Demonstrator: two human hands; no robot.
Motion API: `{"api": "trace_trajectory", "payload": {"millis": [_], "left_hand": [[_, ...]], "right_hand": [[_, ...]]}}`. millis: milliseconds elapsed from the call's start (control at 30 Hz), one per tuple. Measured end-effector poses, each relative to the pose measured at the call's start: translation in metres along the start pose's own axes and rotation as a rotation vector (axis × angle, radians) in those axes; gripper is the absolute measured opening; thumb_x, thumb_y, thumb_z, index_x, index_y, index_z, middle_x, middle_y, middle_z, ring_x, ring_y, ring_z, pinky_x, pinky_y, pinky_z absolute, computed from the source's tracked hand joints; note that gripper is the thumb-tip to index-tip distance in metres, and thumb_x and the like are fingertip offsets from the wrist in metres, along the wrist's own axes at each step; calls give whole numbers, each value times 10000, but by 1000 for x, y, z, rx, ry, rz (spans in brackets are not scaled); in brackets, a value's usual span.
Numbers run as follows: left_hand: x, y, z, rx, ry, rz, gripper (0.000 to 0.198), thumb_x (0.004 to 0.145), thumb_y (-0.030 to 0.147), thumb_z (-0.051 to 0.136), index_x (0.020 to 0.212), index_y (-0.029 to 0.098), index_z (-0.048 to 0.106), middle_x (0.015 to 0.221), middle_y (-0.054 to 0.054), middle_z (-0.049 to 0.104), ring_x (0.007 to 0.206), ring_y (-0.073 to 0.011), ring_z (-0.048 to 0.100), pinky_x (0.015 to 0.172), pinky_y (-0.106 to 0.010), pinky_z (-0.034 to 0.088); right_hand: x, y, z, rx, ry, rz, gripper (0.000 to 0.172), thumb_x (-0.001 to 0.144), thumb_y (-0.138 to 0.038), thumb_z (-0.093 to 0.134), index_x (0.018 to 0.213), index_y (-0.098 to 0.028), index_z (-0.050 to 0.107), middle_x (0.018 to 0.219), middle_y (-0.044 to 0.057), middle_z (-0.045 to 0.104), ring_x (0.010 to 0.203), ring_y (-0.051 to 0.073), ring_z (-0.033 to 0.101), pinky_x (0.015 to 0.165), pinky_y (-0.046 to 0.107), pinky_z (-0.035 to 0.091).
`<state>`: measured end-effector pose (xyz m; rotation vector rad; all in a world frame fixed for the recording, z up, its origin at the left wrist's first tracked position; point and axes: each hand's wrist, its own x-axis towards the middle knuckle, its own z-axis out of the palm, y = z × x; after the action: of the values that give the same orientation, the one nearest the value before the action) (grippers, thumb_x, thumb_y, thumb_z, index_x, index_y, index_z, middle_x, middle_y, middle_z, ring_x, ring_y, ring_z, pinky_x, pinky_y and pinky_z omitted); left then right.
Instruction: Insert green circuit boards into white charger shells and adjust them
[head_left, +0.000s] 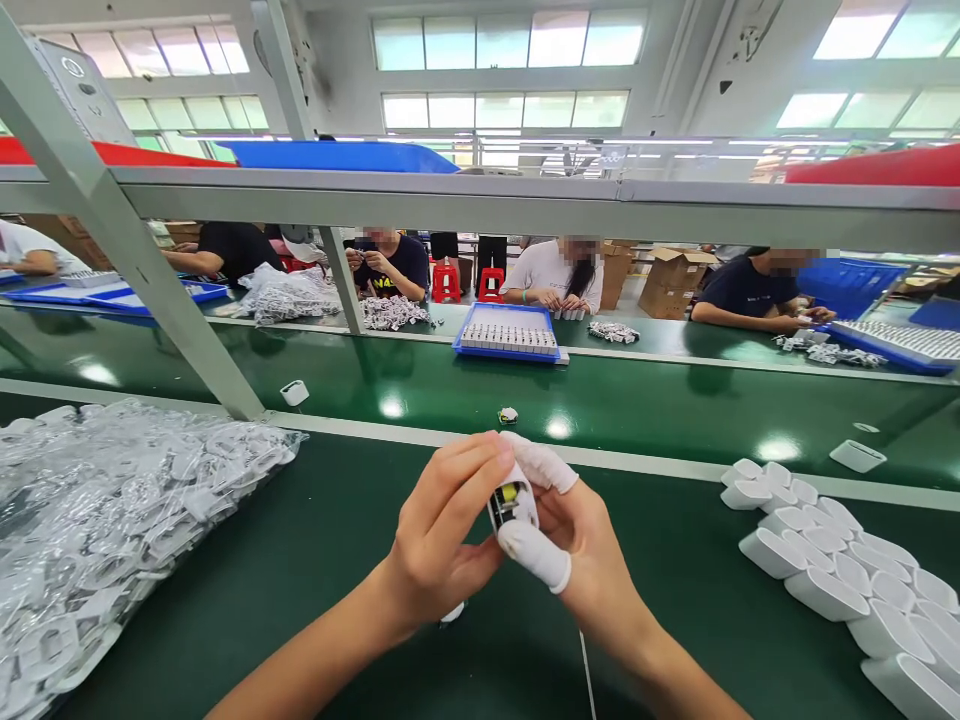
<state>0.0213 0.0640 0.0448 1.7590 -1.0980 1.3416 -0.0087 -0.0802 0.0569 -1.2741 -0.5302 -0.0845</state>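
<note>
A small white housing point(531, 500) with a yellow and black part showing inside is held between my hands above the green work surface. My left hand point(450, 510) has its fingers closed on the left side and top of it. White finger covers sit on the thumb and a finger of my right hand point(581, 530), which grips the housing from the right. Below my left hand, a small white piece point(452, 613) lies on the surface, partly hidden by the wrist.
Bagged white parts point(150, 510) fill the left. Rows of white housings point(847, 560) stand at the right. A small part point(508, 415) lies on the green belt point(420, 380). A metal post point(180, 290) slants at left. People sit across, near a blue tray point(506, 350).
</note>
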Motion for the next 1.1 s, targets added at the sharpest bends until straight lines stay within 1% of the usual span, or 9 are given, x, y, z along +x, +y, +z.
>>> {"api": "trace_trajectory", "payload": {"millis": [67,167,267,367,467,600,767,967,1100], "left_hand": [[0,1,0,21,6,-2,466,871,138,644,1318,90,520,1104,-134,641,1106,-247,621,918,-379,581],[1,2,1,30,1,-56,412,862,166,661,1250,92,541,1069,-120,616,1023,-219,617,856,-336,576],[-1,3,2,61,27,-183,384,846,231,697,1179,139,530,1024,-83,552,945,-182,571,762,-289,562],[-7,8,6,45,65,-283,363,824,181,693,1129,166,497,1006,-57,482,922,-161,522,730,-256,533],[-13,16,11,15,63,-324,377,812,73,606,1148,172,467,1025,-60,448,945,-158,496,746,-248,519],[-15,24,12,0,58,-298,523,740,22,578,1222,140,414,1075,-78,408,990,-157,479,810,-245,511],[-13,28,8,33,-7,-315,631,663,-36,530,1257,100,368,1095,-101,389,1017,-158,450,805,-223,505],[-17,29,13,0,-13,-343,765,650,-48,513,1350,123,255,1071,-105,394,1013,-187,423,806,-295,518],[-21,32,15,-11,17,-336,813,678,-50,538,1394,171,224,1087,-107,398,1027,-203,432,802,-338,529]], "right_hand": [[1,0,-1,-60,-10,-22,425,845,-388,760,1249,-331,640,1137,11,707,975,150,680,860,233,567],[0,4,-3,-252,-9,-121,496,882,-371,715,1348,-308,557,1124,28,713,912,156,699,821,247,589],[-5,11,-3,-539,47,-369,610,887,-358,711,1434,-271,455,1240,74,664,1001,193,686,915,315,578],[-8,15,-1,-759,113,-617,502,898,-244,697,1366,-207,520,1199,97,668,1037,201,664,936,315,571],[-7,15,-1,-840,137,-736,427,897,-129,662,1312,-162,569,1121,105,677,998,196,652,862,293,594],[-4,18,-6,-823,82,-879,521,907,-83,628,1411,-141,509,1156,131,659,995,217,633,785,323,616],[-1,29,-13,-841,29,-948,516,928,-86,601,1429,-118,478,1198,155,637,1058,229,626,796,325,620],[3,32,-16,-851,80,-1038,573,828,-8,690,1376,-95,545,1157,151,669,971,220,654,746,307,630],[0,20,-15,-849,50,-895,467,903,-137,658,1359,-173,563,1089,134,707,925,238,691,717,350,637]]}}
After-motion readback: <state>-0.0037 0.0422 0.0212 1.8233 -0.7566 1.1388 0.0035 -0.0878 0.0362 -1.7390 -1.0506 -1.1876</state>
